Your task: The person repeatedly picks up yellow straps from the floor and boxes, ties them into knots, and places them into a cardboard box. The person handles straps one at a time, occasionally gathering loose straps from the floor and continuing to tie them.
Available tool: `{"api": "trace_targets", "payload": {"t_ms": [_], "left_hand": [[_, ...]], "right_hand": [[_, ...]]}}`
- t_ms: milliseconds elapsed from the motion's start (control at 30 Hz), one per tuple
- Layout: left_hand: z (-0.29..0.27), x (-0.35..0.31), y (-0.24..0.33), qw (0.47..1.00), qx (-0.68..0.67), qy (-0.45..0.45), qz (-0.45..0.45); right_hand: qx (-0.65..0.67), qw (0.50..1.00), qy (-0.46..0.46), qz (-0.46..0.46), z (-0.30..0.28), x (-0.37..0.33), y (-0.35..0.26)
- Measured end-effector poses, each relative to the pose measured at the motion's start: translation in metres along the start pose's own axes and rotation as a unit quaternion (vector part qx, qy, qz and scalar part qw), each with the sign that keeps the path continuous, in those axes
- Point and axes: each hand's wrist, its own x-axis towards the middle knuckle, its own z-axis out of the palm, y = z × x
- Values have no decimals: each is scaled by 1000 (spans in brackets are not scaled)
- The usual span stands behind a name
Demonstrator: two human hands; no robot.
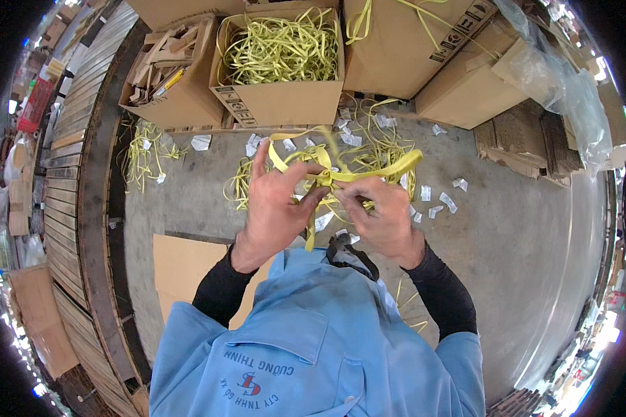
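Both hands meet in front of my chest on a flat yellow strap (389,168), which is looped and bunched into what looks like a knot between my fingertips. My left hand (277,203) pinches it with thumb and a bent finger, while its index finger points up beside a loop. From the right, my right hand (386,214) grips the same bunch with curled fingers. One strap end hangs down below the left hand, and a folded length sticks out over the right. Below them on the floor lies a loose heap of yellow straps (375,139) among small white paper labels (448,203).
Ahead stands a cardboard box (278,104) full of yellow straps. Left of it is a box of cardboard scraps (177,104) with a yellow cutter; larger cartons (396,55) stand right. A slatted roller conveyor (66,187) runs along the left. Flat cardboard (184,267) lies near me.
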Motion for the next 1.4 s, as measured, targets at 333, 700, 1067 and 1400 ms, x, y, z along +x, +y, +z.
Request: {"api": "trace_targets", "payload": {"t_ms": [333, 700, 1067, 1400], "left_hand": [[-10, 1, 7, 943, -303, -21, -133], [-7, -3, -6, 994, -14, -36, 101], [7, -26, -11, 985, -155, 27, 76], [21, -55, -22, 828, -525, -64, -186]], "right_hand": [[19, 991, -120, 51, -29, 13, 1], [-18, 977, -182, 106, -25, 19, -15], [97, 976, -160, 110, -8, -10, -10], [-34, 975, -219, 7, 1, -28, -15]]}}
